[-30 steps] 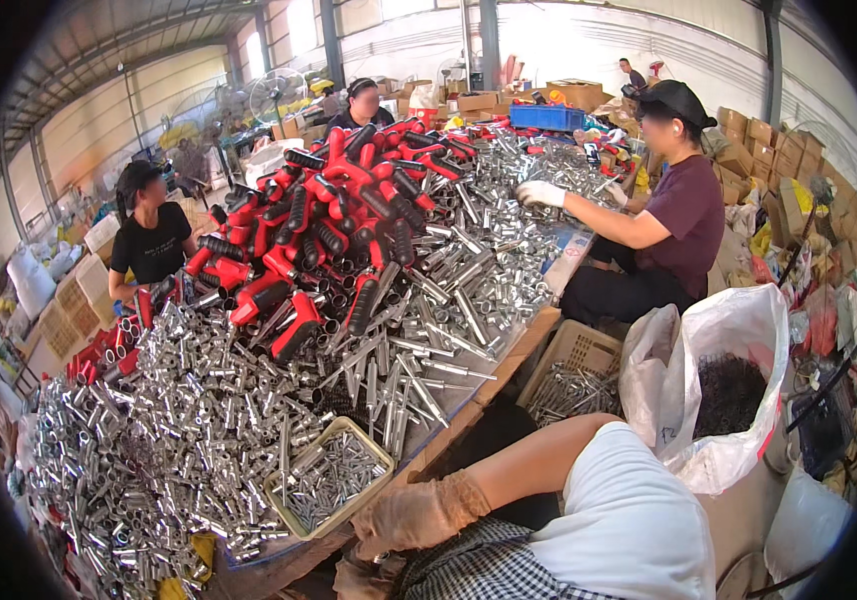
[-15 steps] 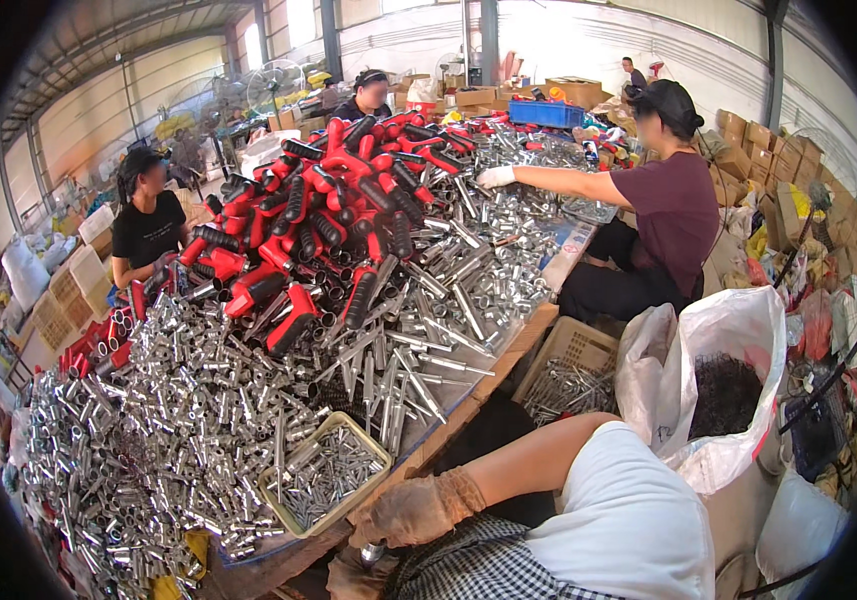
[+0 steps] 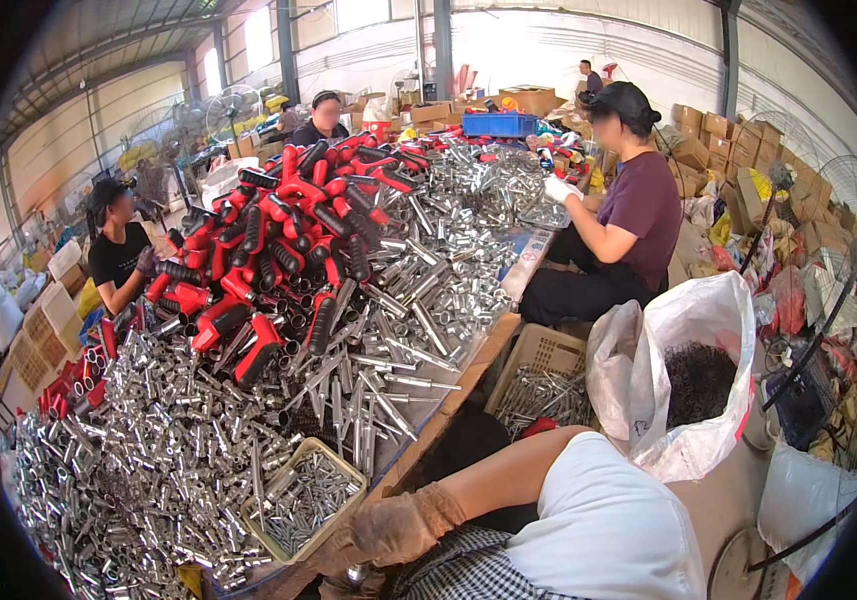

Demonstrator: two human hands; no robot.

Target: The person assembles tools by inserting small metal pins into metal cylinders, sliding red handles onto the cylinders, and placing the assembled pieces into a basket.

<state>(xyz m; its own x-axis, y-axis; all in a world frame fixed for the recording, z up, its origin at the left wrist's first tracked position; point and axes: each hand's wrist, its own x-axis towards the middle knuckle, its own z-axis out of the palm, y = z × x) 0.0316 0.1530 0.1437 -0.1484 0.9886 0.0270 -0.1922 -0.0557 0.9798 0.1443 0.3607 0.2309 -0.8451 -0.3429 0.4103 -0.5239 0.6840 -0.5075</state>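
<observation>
A brown, stained work glove covers my right hand (image 3: 389,530), which is bent over the wooden edge of the table with its fingers curled downward. Just below it, at the bottom rim, part of my left hand (image 3: 347,588) shows in the same kind of glove. A small shiny metal part (image 3: 357,573) sits between the two, gripped by the fingers; its full shape is hidden. Nearest to my hands on the table is a cream plastic basket (image 3: 364,478) of thin metal pins. Left of it spreads a big heap of short chromed metal fittings (image 3: 149,450).
Red-and-black handles (image 3: 279,225) are piled mid-table beside long metal tubes (image 3: 389,405). A crate of metal rods (image 3: 544,350) and a white sack of dark springs (image 3: 689,440) stand to the right. One co-worker (image 3: 639,210) sits at right, another (image 3: 119,250) at left.
My view has swung a little to the right, while my hands stay together at the table edge. The right-hand co-worker's white-gloved hand has drawn back from the metal pile and is raised.
</observation>
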